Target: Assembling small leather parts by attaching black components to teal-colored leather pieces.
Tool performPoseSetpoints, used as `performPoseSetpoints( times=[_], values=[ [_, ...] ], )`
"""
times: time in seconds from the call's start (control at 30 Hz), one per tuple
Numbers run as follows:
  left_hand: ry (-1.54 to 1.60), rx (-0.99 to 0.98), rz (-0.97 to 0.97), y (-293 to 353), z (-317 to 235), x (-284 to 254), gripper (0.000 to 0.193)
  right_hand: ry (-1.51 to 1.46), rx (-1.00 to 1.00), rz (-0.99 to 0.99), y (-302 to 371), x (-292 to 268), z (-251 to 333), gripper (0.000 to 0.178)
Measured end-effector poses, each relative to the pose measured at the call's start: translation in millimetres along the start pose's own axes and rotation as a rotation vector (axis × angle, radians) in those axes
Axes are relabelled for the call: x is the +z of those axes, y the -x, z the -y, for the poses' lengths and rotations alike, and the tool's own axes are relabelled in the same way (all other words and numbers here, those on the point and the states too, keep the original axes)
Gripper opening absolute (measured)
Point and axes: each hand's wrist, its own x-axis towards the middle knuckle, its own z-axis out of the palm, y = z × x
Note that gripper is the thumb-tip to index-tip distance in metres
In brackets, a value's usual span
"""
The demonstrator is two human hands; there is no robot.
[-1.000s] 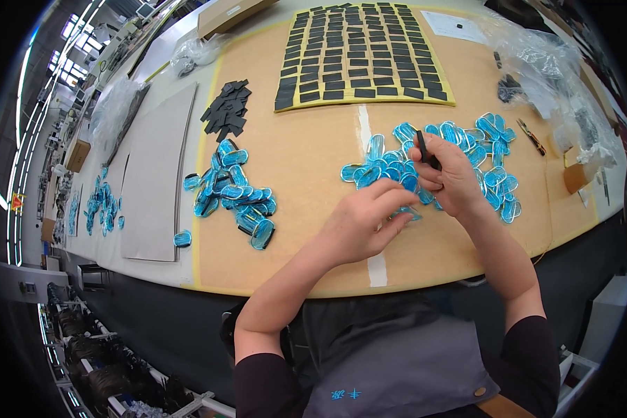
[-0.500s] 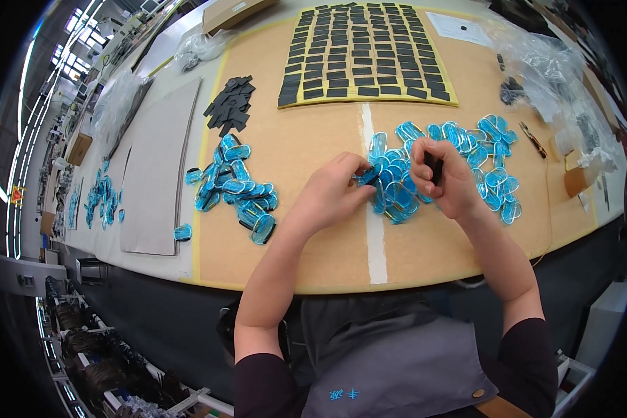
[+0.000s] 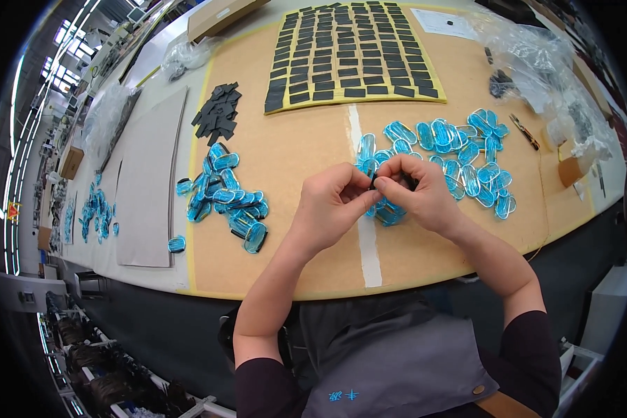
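My left hand (image 3: 333, 207) and my right hand (image 3: 421, 198) meet above the middle of the table, fingertips pinched together on a small black piece (image 3: 374, 183). More black material (image 3: 409, 182) shows in the curl of my right hand. Any blue piece between my fingers is mostly hidden. Under and beyond my hands spreads a heap of blue oval pieces with pale rims (image 3: 470, 180). To the left lies another heap of blue ovals (image 3: 223, 195), some with black strips on them. A pile of loose black strips (image 3: 217, 113) sits behind that heap.
A yellow-edged board (image 3: 369, 99) bearing rows of black strips lies at the back. Snips (image 3: 524, 132), a brown roll (image 3: 571, 171) and clear plastic bags (image 3: 529, 59) are on the right. Leftward are a grey sheet (image 3: 153, 188) and more blue pieces (image 3: 99, 212).
My right hand has moved left and down to join my left hand, and its fingertips now pinch beside the left ones. The view has shifted slightly.
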Motion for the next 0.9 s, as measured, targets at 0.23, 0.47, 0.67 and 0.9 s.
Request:
performPoseSetpoints(
  times=[0.23, 0.47, 0.67, 0.9],
  values=[
    [0.253, -0.15, 0.085, 0, 2, -3, 0.014, 0.079, -0.064, -0.048, 1, 2, 1, 0.01],
    [0.616, -0.286, 0.188, 1, 8, 2, 0.012, 0.064, -0.097, -0.022, 3, -2, 1, 0.004],
    [0.761, -0.34, 0.215, 0, 12, 1, 0.019, -0.176, -0.052, 0.022, 0, -2, -9, 0.003],
    [0.153, 0.235, 0.136, 0, 2, 3, 0.041, -0.176, -0.016, 0.077, -1, -2, -7, 0.005]
  ],
)
